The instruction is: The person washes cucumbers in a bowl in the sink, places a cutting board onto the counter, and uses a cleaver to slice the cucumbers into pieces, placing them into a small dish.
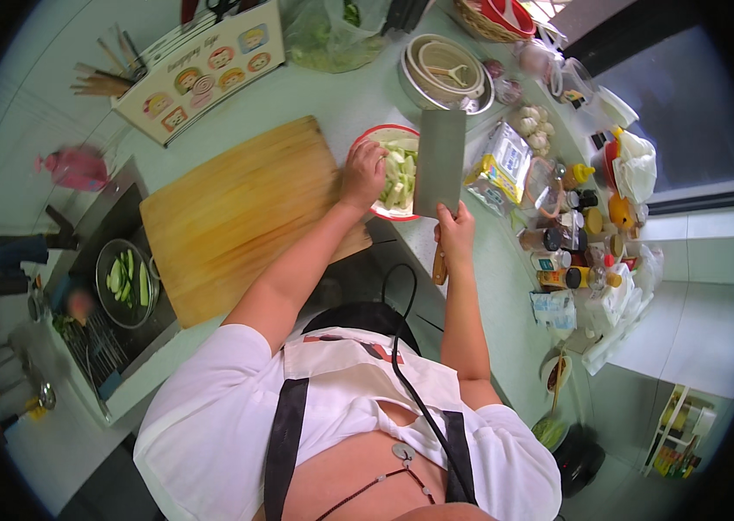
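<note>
In my right hand (454, 233) is a cleaver (440, 162), gripped by its wooden handle with the broad grey blade pointing away from me. The blade stands over the right side of a red-rimmed white bowl (394, 214) and hides part of it. Pale green cut vegetable pieces (400, 178) fill the bowl. My left hand (364, 174) rests at the bowl's left rim, fingers bent over the pieces; whether it pinches one is hidden. A wooden cutting board (241, 213) with a bare top lies to the left, under my left forearm.
A sink (89, 252) at the left holds a colander (126, 284) with green vegetables. Behind the board stands a knife-and-chopstick holder (202, 74). Nested bowls (445, 74), a plastic bag of greens (336, 35), garlic (534, 126), a wipes pack (500, 165) and several seasoning jars (549, 260) line the counter.
</note>
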`<state>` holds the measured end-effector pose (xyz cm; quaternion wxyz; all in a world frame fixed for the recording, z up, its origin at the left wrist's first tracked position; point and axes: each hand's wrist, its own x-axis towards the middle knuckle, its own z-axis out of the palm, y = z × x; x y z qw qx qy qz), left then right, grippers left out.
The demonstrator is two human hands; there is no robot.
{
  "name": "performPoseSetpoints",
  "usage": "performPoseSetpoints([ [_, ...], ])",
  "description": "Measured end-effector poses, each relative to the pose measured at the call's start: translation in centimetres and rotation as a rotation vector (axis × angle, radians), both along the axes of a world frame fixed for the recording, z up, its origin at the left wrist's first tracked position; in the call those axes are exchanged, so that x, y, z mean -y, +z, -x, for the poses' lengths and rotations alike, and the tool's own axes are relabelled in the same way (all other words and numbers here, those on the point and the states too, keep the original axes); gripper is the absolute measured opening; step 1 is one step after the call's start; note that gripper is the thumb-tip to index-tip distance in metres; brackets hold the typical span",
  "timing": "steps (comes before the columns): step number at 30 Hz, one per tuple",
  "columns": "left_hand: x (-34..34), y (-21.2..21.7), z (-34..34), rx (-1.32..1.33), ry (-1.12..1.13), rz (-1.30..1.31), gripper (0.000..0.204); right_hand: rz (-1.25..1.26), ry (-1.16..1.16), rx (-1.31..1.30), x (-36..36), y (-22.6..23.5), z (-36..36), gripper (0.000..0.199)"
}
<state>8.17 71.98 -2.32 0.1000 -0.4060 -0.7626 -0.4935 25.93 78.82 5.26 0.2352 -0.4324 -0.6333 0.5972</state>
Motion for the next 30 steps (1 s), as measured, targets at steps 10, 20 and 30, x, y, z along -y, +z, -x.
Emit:
performPoseSetpoints([
  [10,18.6,4.2,1.4,0.434,0.306,-0.166,0.011,0.198,0.372,0.062,8.3,-0.9,6.9,0.011],
  [20,43.9,2.2,0.1,0.564,0.898,-0.254,0.013,0.429,0.714,0.124,23.2,-1.1,13.3,0.015],
  [30,58.0,-9.5,9.1,0.604,0.945,0.429,0.026,0.363,0.667,0.130,30.5,0.5,14.1,0.015],
])
